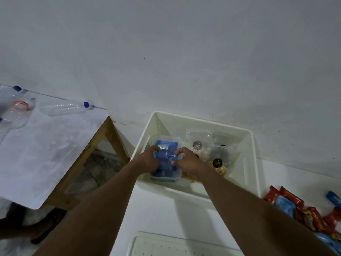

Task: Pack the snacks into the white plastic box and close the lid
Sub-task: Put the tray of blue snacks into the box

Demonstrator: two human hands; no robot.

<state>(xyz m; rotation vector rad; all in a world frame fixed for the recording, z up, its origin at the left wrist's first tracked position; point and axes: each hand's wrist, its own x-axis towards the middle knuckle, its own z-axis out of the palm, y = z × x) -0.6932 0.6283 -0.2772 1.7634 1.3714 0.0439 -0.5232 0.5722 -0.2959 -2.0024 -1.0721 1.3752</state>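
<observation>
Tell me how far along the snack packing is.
Done: clear bags of nuts already lie inside the white box. In hand: the left hand and right hand press blue packets into a clear tub in the box. Left: the red and blue snacks on the counter, and the lid, which is off.

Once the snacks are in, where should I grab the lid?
The white lid lies flat on the table, in front of the white box. I'd come from above and take its two opposite side edges, since the flat panel offers no handle. Both hands are busy now.
</observation>
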